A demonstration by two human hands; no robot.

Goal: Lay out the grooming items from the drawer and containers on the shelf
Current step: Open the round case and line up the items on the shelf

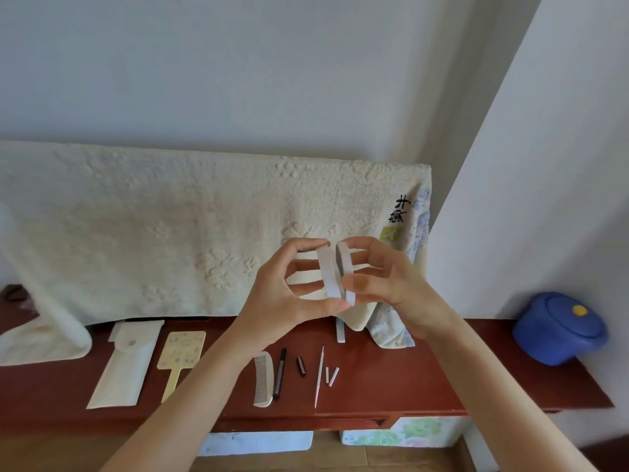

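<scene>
Above the shelf (391,379) I pinch a small white case (335,272) by its rims, left hand (286,294) gripping one half, right hand (388,277) the other; it looks light, stiff, slippery.

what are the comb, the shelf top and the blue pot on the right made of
Comb: pale and matte with fine teeth, probably plastic, though wood or horn can't be ruled out. Shelf top: reddish-brown with a soft sheen, likely lacquered or painted wood. Blue pot: evenly coloured, smooth and slightly glossy, looks like moulded plastic.
</scene>
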